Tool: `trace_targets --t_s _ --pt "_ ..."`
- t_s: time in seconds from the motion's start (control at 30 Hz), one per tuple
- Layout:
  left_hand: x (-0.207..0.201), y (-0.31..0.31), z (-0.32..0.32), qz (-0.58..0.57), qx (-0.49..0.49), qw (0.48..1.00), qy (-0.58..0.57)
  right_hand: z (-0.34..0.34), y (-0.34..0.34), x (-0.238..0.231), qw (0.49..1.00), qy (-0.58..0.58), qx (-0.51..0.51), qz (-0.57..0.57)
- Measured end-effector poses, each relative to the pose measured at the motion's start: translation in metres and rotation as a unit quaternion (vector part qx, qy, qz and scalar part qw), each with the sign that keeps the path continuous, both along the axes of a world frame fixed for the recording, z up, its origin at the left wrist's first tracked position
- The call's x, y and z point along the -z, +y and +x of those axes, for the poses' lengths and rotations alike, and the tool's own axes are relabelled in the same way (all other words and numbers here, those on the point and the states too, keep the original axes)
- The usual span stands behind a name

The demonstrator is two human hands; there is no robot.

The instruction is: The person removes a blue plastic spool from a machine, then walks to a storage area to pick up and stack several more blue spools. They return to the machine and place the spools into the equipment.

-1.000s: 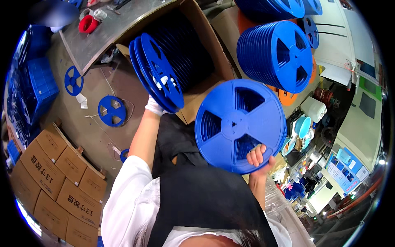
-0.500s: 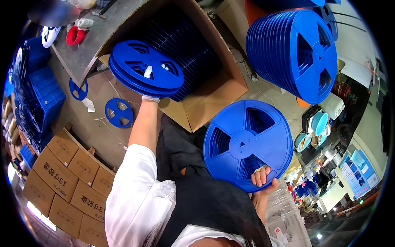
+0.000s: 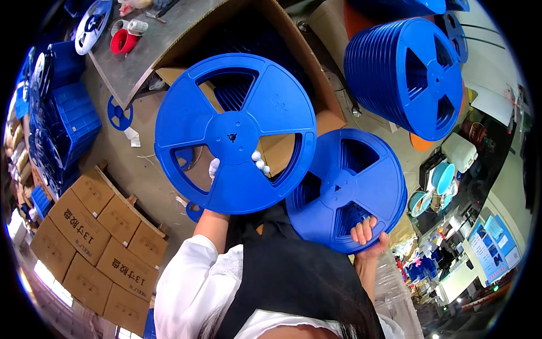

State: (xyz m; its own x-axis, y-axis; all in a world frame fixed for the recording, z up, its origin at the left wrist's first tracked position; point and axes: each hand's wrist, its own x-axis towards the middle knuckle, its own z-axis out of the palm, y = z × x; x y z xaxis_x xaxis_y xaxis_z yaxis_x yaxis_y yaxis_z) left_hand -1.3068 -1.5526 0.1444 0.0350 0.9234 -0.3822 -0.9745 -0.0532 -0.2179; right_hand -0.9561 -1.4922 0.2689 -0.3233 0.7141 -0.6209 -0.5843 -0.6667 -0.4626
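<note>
A large blue plastic reel (image 3: 237, 183) is raised in front of my body, face toward me. My left hand (image 3: 260, 163), in a white glove or finger covers, grips it from beneath, fingertips and thumb showing through the cutouts. Whether another reel is right behind it I cannot tell. To its right, my bare right hand (image 3: 366, 235) is closed on the lower rim of a stack of blue reels (image 3: 372, 195), fingers inside a cutout, thumb outside. Behind the left reel stands an open cardboard box (image 3: 307, 48) with more reels inside, partly hidden.
A long row of blue reels (image 3: 432, 79) stands at the far right. Brown cartons (image 3: 113, 237) are stacked at the lower left. A metal table (image 3: 121, 70) with a red cup (image 3: 123, 42) is at the far left; a loose reel (image 3: 120, 113) lies on the floor.
My left hand has come away from the box toward me with the reel, turning its face up to me. The stack in my right hand has shifted slightly upward and right.
</note>
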Motion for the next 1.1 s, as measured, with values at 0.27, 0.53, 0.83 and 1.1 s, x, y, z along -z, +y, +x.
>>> trace_targets --t_s 0.27,0.53,0.83,1.1 --pt "-0.026 0.004 0.007 0.047 -0.072 0.995 0.048 -0.009 0.012 -0.008 0.998 0.011 -0.064 0.027" --pt "-0.06 0.005 -0.006 0.03 -0.073 0.997 -0.013 -0.043 0.019 -0.018 0.993 -0.031 -0.116 0.003" --pt "-0.086 -0.011 0.01 -0.216 0.015 0.972 0.087 -0.117 0.008 -0.021 0.94 -0.236 -0.245 0.032" --pt "-0.089 -0.005 0.044 -0.457 0.125 0.878 0.069 -0.132 -0.01 -0.006 0.899 -0.231 -0.35 0.126"
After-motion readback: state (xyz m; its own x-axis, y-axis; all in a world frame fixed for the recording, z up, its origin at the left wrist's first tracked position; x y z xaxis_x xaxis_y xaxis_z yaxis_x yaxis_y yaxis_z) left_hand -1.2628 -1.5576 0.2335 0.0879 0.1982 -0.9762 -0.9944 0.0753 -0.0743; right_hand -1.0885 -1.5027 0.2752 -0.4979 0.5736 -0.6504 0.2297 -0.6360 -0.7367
